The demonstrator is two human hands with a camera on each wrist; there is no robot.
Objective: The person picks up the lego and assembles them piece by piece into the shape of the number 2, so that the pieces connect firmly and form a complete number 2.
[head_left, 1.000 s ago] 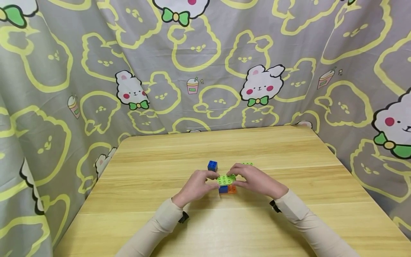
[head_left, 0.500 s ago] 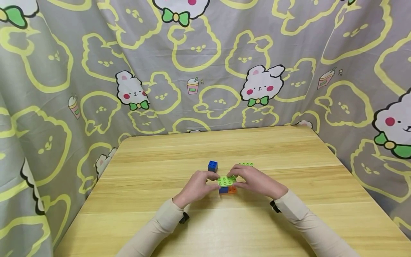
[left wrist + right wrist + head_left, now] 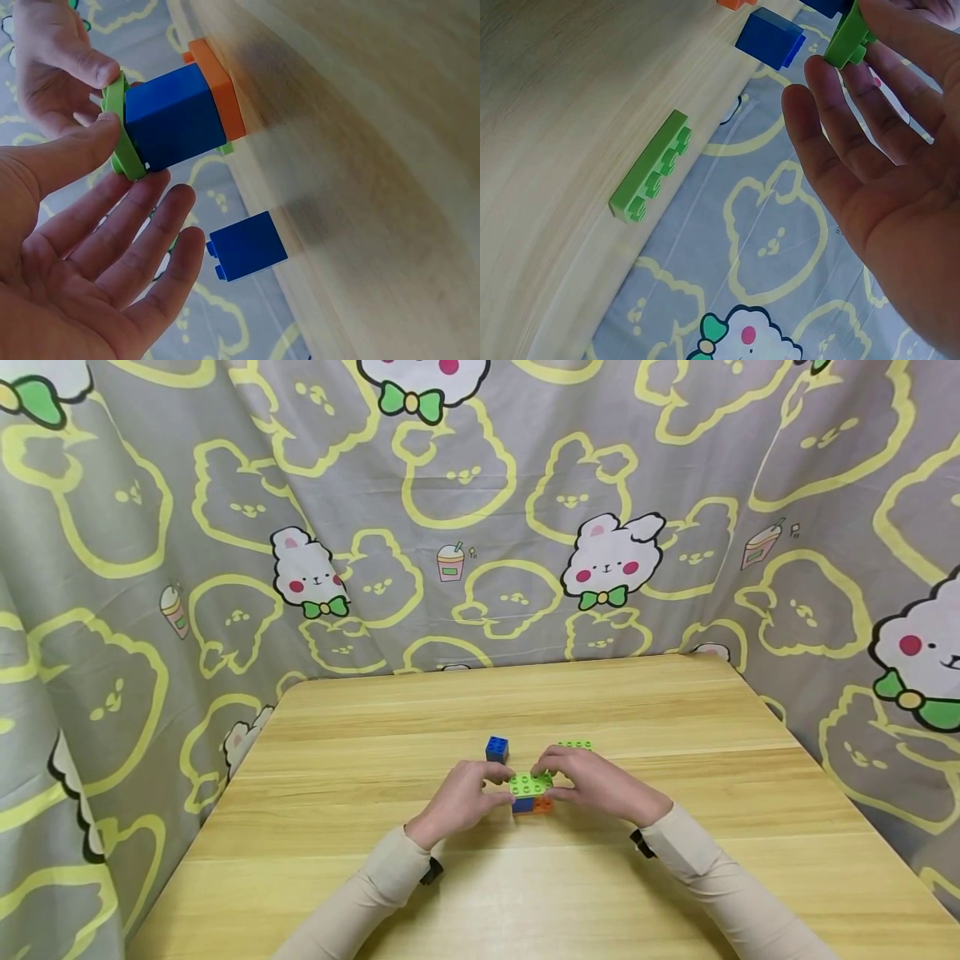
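Note:
A flat light-green toy building brick (image 3: pixel 531 785) lies across the top of a blue block (image 3: pixel 176 116), which stands on one side of an orange brick (image 3: pixel 217 86). In the left wrist view the green brick looks slightly tilted against the blue block; whether it sits fully down I cannot tell. My left hand (image 3: pixel 459 797) pinches its left end between thumb and fingers. At the opposite end, my right hand (image 3: pixel 600 783) pinches the same brick. The remaining fingers of both hands spread loosely.
Behind the left hand, a separate blue block (image 3: pixel 497 749) stands on the wooden table (image 3: pixel 525 893). A second green brick (image 3: pixel 652 165) lies beyond the right hand, partly hidden in the head view. A patterned curtain (image 3: pixel 510 493) hangs around the table's back and sides.
The green brick has come down very slightly over the blue block, and both hands have shifted a little with it. The loose bricks stay where they were.

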